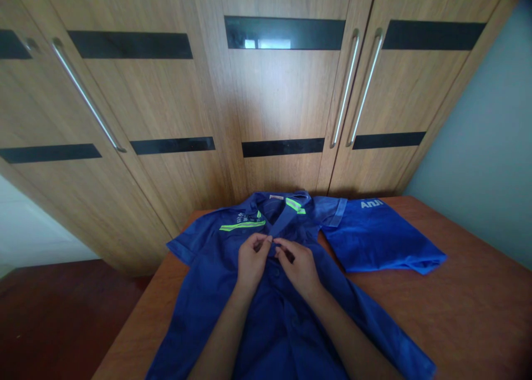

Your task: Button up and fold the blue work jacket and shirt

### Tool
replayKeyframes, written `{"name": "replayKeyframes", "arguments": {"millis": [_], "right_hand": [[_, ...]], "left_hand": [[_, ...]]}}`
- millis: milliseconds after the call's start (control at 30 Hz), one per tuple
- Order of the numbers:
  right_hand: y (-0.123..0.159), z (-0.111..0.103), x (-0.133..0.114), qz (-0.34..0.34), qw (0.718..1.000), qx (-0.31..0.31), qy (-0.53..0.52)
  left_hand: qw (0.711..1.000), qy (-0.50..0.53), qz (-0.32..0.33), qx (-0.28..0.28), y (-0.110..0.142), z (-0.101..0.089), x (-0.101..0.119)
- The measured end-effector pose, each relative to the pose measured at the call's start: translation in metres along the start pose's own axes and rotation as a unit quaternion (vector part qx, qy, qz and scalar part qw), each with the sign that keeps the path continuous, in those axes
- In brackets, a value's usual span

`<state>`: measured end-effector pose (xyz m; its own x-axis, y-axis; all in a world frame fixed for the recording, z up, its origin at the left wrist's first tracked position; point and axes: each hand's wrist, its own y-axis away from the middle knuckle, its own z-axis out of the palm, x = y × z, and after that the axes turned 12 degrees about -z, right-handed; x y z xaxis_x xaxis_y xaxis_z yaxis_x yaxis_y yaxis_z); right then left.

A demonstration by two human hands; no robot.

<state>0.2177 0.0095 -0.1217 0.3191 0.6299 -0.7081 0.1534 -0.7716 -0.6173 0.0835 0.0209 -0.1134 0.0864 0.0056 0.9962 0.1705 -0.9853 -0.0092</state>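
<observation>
A navy short-sleeved work shirt (216, 291) lies spread front side up, its collar toward the wardrobe. Bright yellow-green strips cross its chest, with small white lettering above the left one. Both hands meet at the front opening below the collar. My left hand (252, 258) is closed, thumb and fingers pinching the edge of the shirt front. Close beside it, my right hand (298, 263) also pinches the cloth at the opening. Whether a button sits between the fingertips is hidden. Further down the front, a few buttons show below the hands.
A folded bright blue garment (378, 236) with white lettering lies to the right, partly under the shirt's sleeve. Everything rests on a reddish-brown wooden table (469, 302). Behind it stands a wooden wardrobe (282, 103) with long metal handles. A pale wall (482, 147) borders the right.
</observation>
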Motion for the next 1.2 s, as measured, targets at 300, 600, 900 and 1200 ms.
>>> {"name": "replayKeyframes", "arguments": {"millis": [300,600,900,1200], "right_hand": [[0.001,-0.003,0.000,-0.028,0.993,-0.001,0.113],[0.002,-0.009,-0.002,-0.066,0.976,-0.043,0.202],[-0.003,-0.003,0.004,0.085,0.994,0.033,-0.064],[-0.005,-0.001,0.006,0.225,0.923,0.075,-0.305]], "left_hand": [[0.992,-0.104,0.068,0.008,0.006,0.003,0.002],[0.989,-0.125,0.083,0.016,0.009,0.005,0.005],[0.999,-0.021,0.039,-0.012,0.005,0.007,-0.001],[0.993,-0.080,0.079,-0.029,0.007,0.008,-0.004]]}}
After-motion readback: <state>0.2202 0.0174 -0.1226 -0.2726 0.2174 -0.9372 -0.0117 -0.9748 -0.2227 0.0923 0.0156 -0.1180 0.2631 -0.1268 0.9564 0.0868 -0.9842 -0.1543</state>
